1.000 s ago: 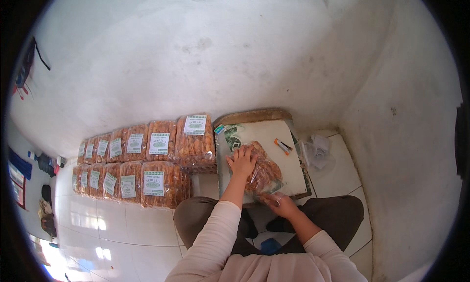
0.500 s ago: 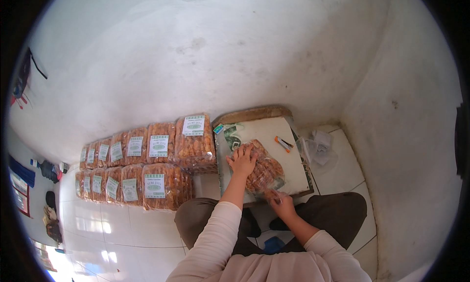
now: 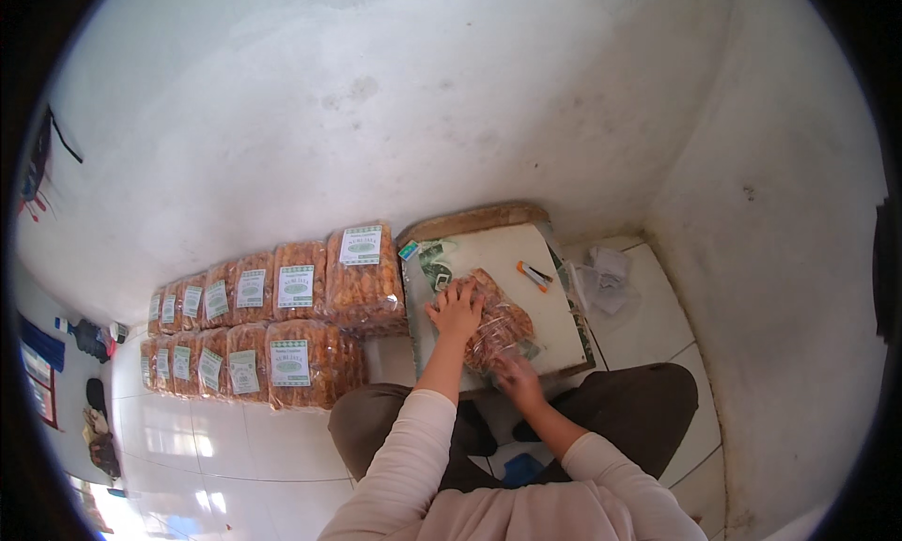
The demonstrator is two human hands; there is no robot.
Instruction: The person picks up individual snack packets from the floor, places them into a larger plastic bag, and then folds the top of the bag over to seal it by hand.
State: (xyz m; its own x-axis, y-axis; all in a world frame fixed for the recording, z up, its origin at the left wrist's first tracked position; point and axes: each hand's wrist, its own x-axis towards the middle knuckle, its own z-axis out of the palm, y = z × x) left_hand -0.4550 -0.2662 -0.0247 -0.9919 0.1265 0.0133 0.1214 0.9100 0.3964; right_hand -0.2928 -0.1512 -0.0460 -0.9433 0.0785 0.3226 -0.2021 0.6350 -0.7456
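A clear plastic bag of brown, fried-looking snacks (image 3: 505, 325) lies on a low white-topped table (image 3: 554, 339) before my crossed legs. My left hand (image 3: 456, 311) rests on the bag's upper left side, its fingers spread flat. At the bag's near end is my right hand (image 3: 517, 376), touching the plastic; motion smears its fingers, so its grip is unclear. An orange and black stapler (image 3: 535, 276) lies on the tabletop, right of the bag. Near the table's far left corner sits a small green and blue box (image 3: 409, 250).
Two rows of filled, labelled snack bags (image 3: 315, 364) stand on the tiled floor to the left. Loose clear plastic bags (image 3: 606, 280) lie on the floor right of the table. A wall (image 3: 451, 99) rises close behind the table, and another wall (image 3: 780, 259) bounds the right side.
My right hand has shifted slightly left and up along the bag's near end and is now more blurred. My left hand stays on the bag. The whole view has shifted a little.
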